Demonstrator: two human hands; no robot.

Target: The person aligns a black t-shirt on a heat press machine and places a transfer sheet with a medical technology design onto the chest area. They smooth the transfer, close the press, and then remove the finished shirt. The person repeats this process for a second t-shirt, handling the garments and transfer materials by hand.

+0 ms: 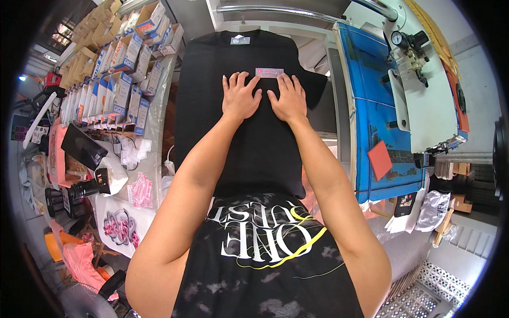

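Observation:
A black T-shirt point(238, 143) lies spread out in front of me, its collar at the far end with a small grey neck label point(240, 40). On its chest sits a small pink and blue printed transfer point(269, 71). My left hand point(241, 99) rests palm down on the fabric, its index fingertip close to the transfer's left end. My right hand point(290, 99) also lies flat, fingers stretched out, with fingertips at the transfer's lower right edge. Whether they touch the film is too small to tell. Neither hand grips anything.
On the left, a bench holds several cardboard boxes point(127, 53), a dark tablet screen point(84, 147) and pink printed pieces point(140, 191). To the right stand a blue-framed panel point(374, 114) with an orange-red pad point(379, 160), and a white machine with a pressure gauge point(396, 37).

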